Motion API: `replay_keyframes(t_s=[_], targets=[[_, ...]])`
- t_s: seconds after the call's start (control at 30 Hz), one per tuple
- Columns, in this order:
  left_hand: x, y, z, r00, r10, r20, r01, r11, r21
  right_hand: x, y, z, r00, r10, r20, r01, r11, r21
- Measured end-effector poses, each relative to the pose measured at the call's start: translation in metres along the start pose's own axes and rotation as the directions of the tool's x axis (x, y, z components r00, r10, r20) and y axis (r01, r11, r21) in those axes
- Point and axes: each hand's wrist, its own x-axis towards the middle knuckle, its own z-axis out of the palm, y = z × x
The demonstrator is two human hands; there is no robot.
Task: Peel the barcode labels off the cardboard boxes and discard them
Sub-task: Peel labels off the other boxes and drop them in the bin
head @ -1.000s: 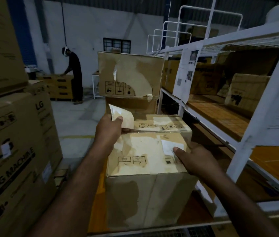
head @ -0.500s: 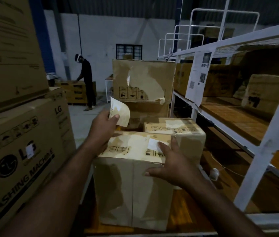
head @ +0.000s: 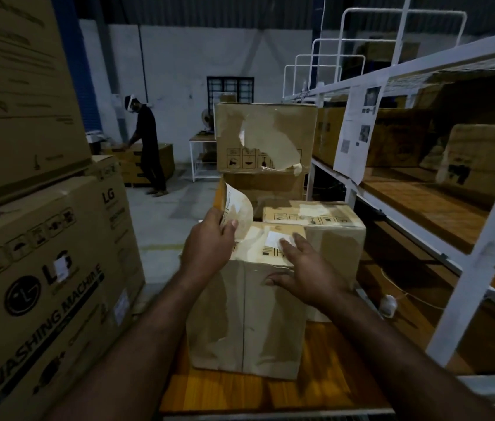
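Observation:
A tall brown cardboard box (head: pixel 246 317) stands in front of me on a wooden platform. My left hand (head: pixel 208 246) pinches a curled, peeled label (head: pixel 238 211) and holds it up above the box's far left top corner. My right hand (head: pixel 304 275) lies flat on the box's top right edge with straight fingers, its fingertips touching a small white label (head: pixel 273 239) still stuck to the top. A second box (head: pixel 319 226) with a pale label patch stands right behind, and two stacked boxes (head: pixel 266 138) with torn paper rise beyond it.
Large washing machine cartons (head: pixel 42 284) are stacked close on the left. A white metal rack (head: pixel 483 250) with boxes on wooden shelves runs along the right. A person in dark clothes (head: pixel 147 147) bends over cartons at the back. A wooden platform (head: pixel 240 393) bears the box.
My left hand has lifted the peeled label higher and it has curled over. My right hand has slid up along the box top onto the small white label. The view has shifted left.

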Motion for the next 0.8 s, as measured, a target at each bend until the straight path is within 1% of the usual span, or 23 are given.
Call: replay_keyframes(t_s=[0.1,0.3,0.33,0.4,0.43,0.47,0.5,0.53,0.57,0.6,0.63,0.67,0.7,0.73,0.8], targets=[[0.003,-0.001,0.004,1.000,-0.014,0.018,0.015,0.999,-0.050,0.011,0.003,0.001,1.000,0.005,-0.013,-0.005,1.000,0.000],[0.009,-0.003,0.005,0.997,-0.040,0.069,0.054,0.976,-0.210,0.034,0.008,-0.002,1.000,0.000,-0.028,0.001,1.000,0.022],[0.011,-0.003,0.005,0.996,-0.040,0.085,0.059,0.971,-0.234,0.039,0.010,-0.004,1.000,-0.005,-0.026,0.005,1.000,-0.027],[0.013,-0.003,0.002,0.993,-0.048,0.112,0.078,0.957,-0.280,0.048,0.011,-0.009,0.999,-0.014,0.033,0.021,0.974,-0.224],[0.013,-0.003,0.001,0.991,-0.055,0.124,0.090,0.950,-0.298,0.050,0.010,-0.014,0.998,-0.002,0.070,0.021,0.960,-0.279],[0.013,-0.004,0.000,0.989,-0.061,0.136,0.101,0.945,-0.312,0.050,0.009,-0.019,0.997,0.001,0.081,0.021,0.963,-0.269],[0.012,-0.004,-0.003,0.987,-0.058,0.151,0.105,0.940,-0.325,0.048,0.007,-0.025,0.998,-0.007,0.055,0.018,0.982,-0.188],[0.010,-0.004,-0.005,0.985,-0.043,0.169,0.100,0.932,-0.348,0.044,0.005,-0.030,1.000,-0.010,-0.010,0.010,1.000,-0.021],[0.008,-0.004,-0.009,0.981,-0.018,0.195,0.093,0.920,-0.382,0.040,0.001,-0.035,0.995,-0.002,-0.101,0.021,0.982,0.189],[0.005,-0.004,-0.012,0.973,0.009,0.229,0.091,0.902,-0.423,0.035,-0.005,-0.038,0.980,0.027,-0.198,0.048,0.929,0.366],[0.001,-0.004,-0.016,0.966,0.035,0.257,0.086,0.891,-0.446,0.032,-0.010,-0.041,0.956,0.068,-0.286,0.077,0.882,0.465],[-0.002,-0.005,-0.020,0.960,0.058,0.274,0.071,0.896,-0.437,0.029,-0.016,-0.044,0.936,0.103,-0.337,0.091,0.853,0.514],[-0.005,-0.006,-0.024,0.956,0.073,0.283,0.049,0.915,-0.400,0.027,-0.022,-0.046,0.933,0.127,-0.337,0.093,0.820,0.565],[-0.009,-0.008,-0.027,0.957,0.078,0.280,0.028,0.934,-0.356,0.023,-0.030,-0.048,0.947,0.156,-0.282,0.066,0.763,0.643],[-0.015,-0.017,-0.034,0.972,0.097,0.215,-0.032,0.956,-0.291,0.017,-0.045,-0.052,0.979,0.187,-0.079,-0.050,0.596,0.801]])
